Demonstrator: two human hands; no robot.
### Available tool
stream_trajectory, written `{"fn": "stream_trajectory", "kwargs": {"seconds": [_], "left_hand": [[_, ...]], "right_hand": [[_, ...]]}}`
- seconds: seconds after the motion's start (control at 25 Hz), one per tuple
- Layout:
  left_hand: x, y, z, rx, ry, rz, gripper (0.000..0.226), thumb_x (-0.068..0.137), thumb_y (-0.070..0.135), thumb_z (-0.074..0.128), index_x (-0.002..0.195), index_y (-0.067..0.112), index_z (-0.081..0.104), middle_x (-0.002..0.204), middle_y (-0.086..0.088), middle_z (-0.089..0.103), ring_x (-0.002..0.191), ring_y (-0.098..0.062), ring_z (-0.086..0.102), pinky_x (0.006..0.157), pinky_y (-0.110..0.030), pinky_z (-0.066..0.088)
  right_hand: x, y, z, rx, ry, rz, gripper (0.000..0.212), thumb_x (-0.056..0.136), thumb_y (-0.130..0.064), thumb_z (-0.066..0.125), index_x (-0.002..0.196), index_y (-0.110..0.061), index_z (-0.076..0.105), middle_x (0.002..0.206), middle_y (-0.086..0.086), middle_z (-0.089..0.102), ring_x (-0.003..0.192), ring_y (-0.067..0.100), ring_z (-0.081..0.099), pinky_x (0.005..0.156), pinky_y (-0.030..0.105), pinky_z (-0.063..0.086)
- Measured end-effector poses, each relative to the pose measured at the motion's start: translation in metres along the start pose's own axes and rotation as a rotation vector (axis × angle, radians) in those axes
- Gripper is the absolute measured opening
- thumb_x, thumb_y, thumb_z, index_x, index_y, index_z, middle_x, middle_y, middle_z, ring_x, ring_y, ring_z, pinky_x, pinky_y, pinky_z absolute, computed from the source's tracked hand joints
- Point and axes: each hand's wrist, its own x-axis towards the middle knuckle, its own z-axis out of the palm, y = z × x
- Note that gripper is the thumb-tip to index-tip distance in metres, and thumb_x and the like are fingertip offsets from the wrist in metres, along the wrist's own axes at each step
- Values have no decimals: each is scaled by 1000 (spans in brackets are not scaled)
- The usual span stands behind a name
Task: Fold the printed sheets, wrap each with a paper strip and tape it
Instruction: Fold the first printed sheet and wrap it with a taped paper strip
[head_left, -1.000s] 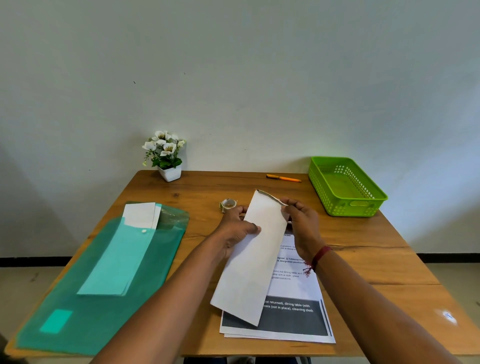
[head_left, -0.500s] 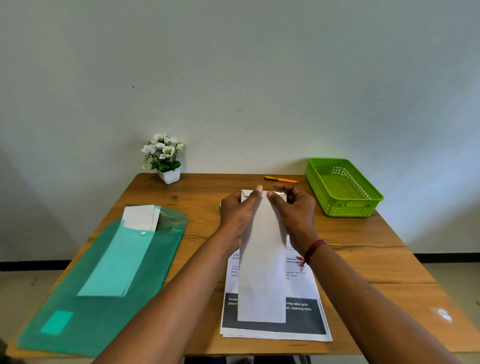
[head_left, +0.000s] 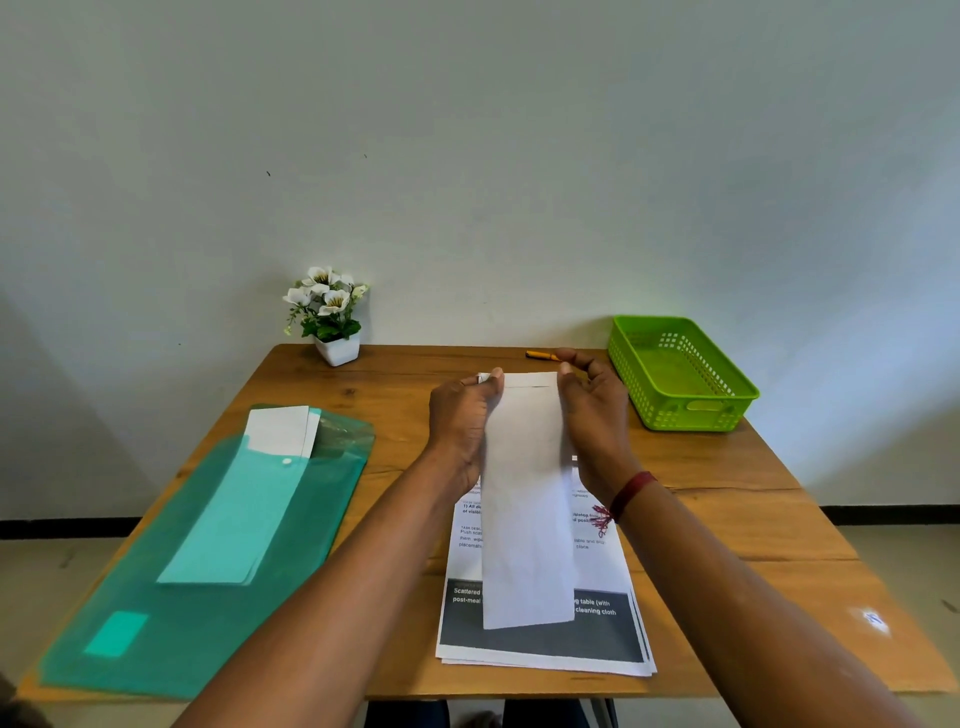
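I see a pale wall behind a wooden table. On its left side lies a translucent green folder holding white paper strips, and a green basket stands far right. The folded sheet is long, narrow and blank side up, lying lengthwise on the stack of printed sheets. The left hand and right hand flank its far end, thumbs on the corners and fingers curled, seemingly pinching its edges.

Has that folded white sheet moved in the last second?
Yes. The folded sheet swung from slanted, bottom end leftward, to straight along the printed stack.
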Motion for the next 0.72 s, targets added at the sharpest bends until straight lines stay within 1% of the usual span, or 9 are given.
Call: {"fn": "stream_trajectory", "kwargs": {"seconds": [0.12,0.24,0.36,0.48,0.56,0.6,0.64,0.68,0.72], "left_hand": [[1,0,-5,-67,7,-23,33,93,13,68,109,-15,62,108,-30,67,86,-33,64,81,-47,53],[5,2,-11,-138,45,-31,24,96,20,65,103,-3,65,109,-26,69,93,-40,68,92,-59,53],[9,0,-23,-227,64,-55,20,96,24,65,104,7,65,111,-21,71,104,-40,68,92,-61,53],[11,-6,-39,-323,55,-81,17,95,25,66,105,11,65,112,-17,72,102,-35,69,90,-56,55],[12,-11,-54,-312,12,-77,17,94,20,66,109,12,65,112,-14,73,104,-32,69,90,-53,56],[12,-14,-63,-264,-12,-75,16,93,16,67,109,12,66,111,-12,73,105,-30,68,89,-52,57],[13,-16,-73,-188,-39,-73,14,91,12,68,105,13,67,108,-9,73,105,-29,67,86,-48,58],[13,-17,-84,-93,-69,-71,12,89,9,70,100,14,67,103,-7,74,103,-28,66,81,-44,59],[14,-19,-95,12,-94,-68,11,87,7,71,94,15,68,98,-5,73,101,-28,65,76,-40,58]], "right_hand": [[-12,4,-9,27,-127,36,17,100,-21,57,116,-20,62,96,-4,76,84,11,71,67,26,56],[-29,18,-27,-142,-286,139,40,91,-25,70,127,-20,54,95,2,78,84,20,75,65,33,60],[-40,34,-43,-298,-371,209,41,84,-20,79,121,-20,60,102,3,76,90,22,74,77,43,61],[-45,37,-53,-331,-469,221,31,84,-11,78,111,-20,67,102,-1,77,93,19,74,80,37,60],[-43,33,-58,-437,-499,153,27,84,-8,76,107,-22,70,95,-5,78,89,12,74,76,26,58],[-40,30,-62,-549,-494,94,25,83,-10,77,104,-23,71,87,-9,77,82,4,72,72,19,55],[-36,27,-65,-679,-483,16,22,83,-13,78,101,-24,72,76,-13,73,71,-4,67,64,13,49],[-33,25,-69,-805,-463,-79,19,82,-16,78,97,-25,72,66,-16,66,60,-6,60,56,9,40],[-31,23,-72,-907,-439,-177,15,82,-18,78,94,-26,72,61,-16,61,55,-3,55,51,10,34]]}}
